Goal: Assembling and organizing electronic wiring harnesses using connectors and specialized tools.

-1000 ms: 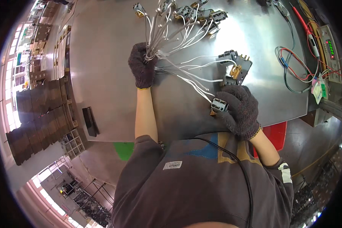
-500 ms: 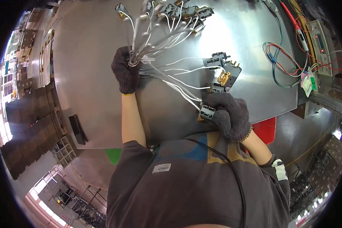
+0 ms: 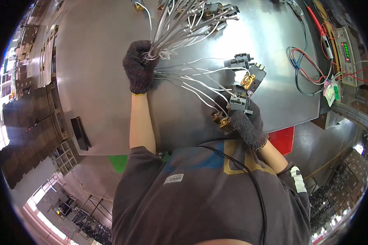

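My left hand (image 3: 140,67), in a dark knit glove, is closed round a bundle of white and grey wires (image 3: 176,34). Several thermostat-like switch blocks lie beyond it, on the wires' far ends. More white wires run rightward to a second group of parts, among them a dark block (image 3: 239,62) and a brass-fronted block with prongs (image 3: 254,77). My right hand (image 3: 249,124), gloved likewise, is closed at a grey switch block (image 3: 238,103). Small brass-coloured parts (image 3: 222,121) hang by its fingers. The fingertips are partly hidden behind the block.
A metal-topped table (image 3: 98,61) lies under everything. At the right stand a meter with a green display (image 3: 346,52), a red probe (image 3: 313,15) and coiled test leads (image 3: 298,61). A dark bar (image 3: 81,133) rests near the left front edge. A red bin (image 3: 283,139) stands below the right front edge.
My right hand has shifted slightly up, and the grey block it holds is now turned and higher, with brass parts showing below. The wire bundle has swung to the right. The meter's display now shows green.
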The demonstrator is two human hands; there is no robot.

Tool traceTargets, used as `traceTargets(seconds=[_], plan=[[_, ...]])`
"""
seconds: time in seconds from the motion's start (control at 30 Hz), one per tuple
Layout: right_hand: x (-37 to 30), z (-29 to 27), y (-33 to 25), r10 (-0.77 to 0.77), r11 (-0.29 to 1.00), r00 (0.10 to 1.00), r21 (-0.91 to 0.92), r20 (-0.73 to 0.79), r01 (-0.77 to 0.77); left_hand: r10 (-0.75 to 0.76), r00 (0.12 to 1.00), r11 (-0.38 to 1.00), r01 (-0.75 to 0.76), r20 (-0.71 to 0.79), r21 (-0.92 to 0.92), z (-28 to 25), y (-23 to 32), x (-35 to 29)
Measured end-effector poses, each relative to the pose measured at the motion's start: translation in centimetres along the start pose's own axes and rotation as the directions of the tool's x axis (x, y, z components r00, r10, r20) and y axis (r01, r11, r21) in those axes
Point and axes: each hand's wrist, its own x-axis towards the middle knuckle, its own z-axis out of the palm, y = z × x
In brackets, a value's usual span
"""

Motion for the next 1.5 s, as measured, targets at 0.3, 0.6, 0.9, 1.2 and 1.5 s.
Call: traceTargets(seconds=[0.3, 0.6, 0.9, 1.2, 1.5], plan=[[-0.4, 1.5, -2.4, -0.119, 0.989, 0.987, -0.106, -0.104, 0.108, -0.021, 0.999, 0.999, 0.022, 0.043, -0.026, -0.4, -0.3, -0.4], [1.5, -2.0, -1.4, -0.52, 0.334, 0.796, -0.785, 0.309, 0.522, 0.14, 0.99, 0.977, -0.144, 0.033, 0.155, -0.1, 1.0, 0.0], [3.8, -4.8, -2.2, -0.286, 0.924, 0.953, -0.294, -0.103, 0.246, 0.097, 0.995, 0.979, -0.093, -0.011, 0.181, -0.1, 0.4, -0.5], [2.0, -2.7, -1.8, -0.193, 0.981, 0.977, -0.005, 0.095, 0.194, 0.097, 0.995, 0.974, -0.092, -0.01, 0.208, 0.0, 0.8, -0.1], [2.0, -6.5, -1.8, -0.434, 0.093, 0.894, -0.981, 0.116, 0.172, -0.045, 0.999, 0.993, 0.042, -0.029, -0.106, -0.2, -1.2, 0.0]])
